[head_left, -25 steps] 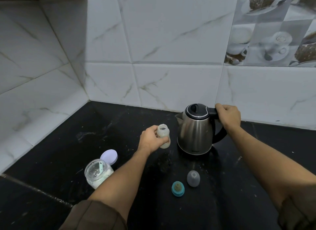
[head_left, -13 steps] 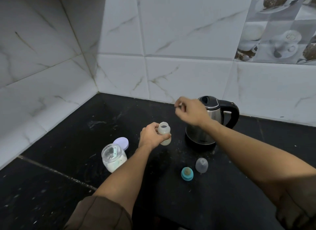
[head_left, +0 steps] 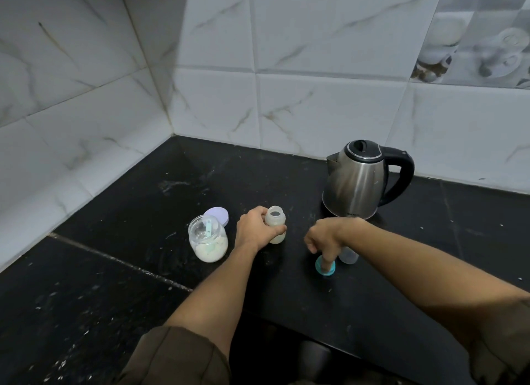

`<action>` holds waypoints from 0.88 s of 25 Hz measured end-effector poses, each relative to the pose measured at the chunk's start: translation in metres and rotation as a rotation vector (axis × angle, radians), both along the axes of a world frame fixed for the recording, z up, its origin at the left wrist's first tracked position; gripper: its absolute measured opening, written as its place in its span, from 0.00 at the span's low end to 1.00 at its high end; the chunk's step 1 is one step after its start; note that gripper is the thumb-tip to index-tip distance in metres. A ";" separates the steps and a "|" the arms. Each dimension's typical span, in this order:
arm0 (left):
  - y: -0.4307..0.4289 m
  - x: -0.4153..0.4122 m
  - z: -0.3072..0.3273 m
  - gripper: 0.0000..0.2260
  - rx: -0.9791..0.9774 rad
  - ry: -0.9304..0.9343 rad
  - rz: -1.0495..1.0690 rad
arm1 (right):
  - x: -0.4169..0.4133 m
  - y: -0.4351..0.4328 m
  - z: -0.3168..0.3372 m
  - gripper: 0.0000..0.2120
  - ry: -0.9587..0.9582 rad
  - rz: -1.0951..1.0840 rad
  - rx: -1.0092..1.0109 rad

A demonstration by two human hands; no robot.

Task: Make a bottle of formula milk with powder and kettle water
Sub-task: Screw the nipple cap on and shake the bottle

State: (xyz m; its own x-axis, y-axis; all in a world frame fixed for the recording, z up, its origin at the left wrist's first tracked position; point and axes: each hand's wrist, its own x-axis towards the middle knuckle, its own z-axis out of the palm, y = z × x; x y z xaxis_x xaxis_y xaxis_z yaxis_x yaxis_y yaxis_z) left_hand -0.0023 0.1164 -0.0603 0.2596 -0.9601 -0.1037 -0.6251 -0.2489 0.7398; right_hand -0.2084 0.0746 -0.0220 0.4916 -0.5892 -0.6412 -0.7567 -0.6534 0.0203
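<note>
Your left hand (head_left: 258, 232) grips the open bottle (head_left: 276, 219), upright in the middle of the counter (head_left: 137, 201), just beside the powder jar (head_left: 208, 242). Your right hand (head_left: 327, 235) pinches the teal teat ring (head_left: 325, 268) nearer the front edge. The kettle (head_left: 358, 181) stands by the back edge.

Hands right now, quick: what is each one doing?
Left hand: grips the open bottle, which stands upright.
Right hand: fingertips bunched down on the teal teat ring, seemingly pinching it.

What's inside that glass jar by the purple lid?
White powder lies at the bottom of the jar, with a light blue scoop standing in it. Its lower end is hidden.
</note>
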 end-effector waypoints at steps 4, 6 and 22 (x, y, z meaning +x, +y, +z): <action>0.000 -0.001 -0.006 0.24 -0.002 0.014 -0.017 | 0.000 0.010 -0.009 0.28 0.072 0.096 -0.034; -0.001 0.000 -0.007 0.25 -0.003 0.030 -0.013 | 0.000 0.012 -0.013 0.27 0.076 0.129 -0.060; -0.009 0.014 -0.003 0.32 0.031 0.114 -0.156 | 0.054 -0.038 0.064 0.24 -0.515 -0.036 -0.271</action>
State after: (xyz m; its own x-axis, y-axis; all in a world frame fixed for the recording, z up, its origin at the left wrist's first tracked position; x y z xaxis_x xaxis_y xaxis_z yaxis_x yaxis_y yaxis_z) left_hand 0.0117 0.1073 -0.0632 0.0927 -0.9836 -0.1544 -0.5703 -0.1796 0.8016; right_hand -0.1547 0.0370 0.0418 0.6767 -0.7210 -0.1491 -0.7351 -0.6499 -0.1932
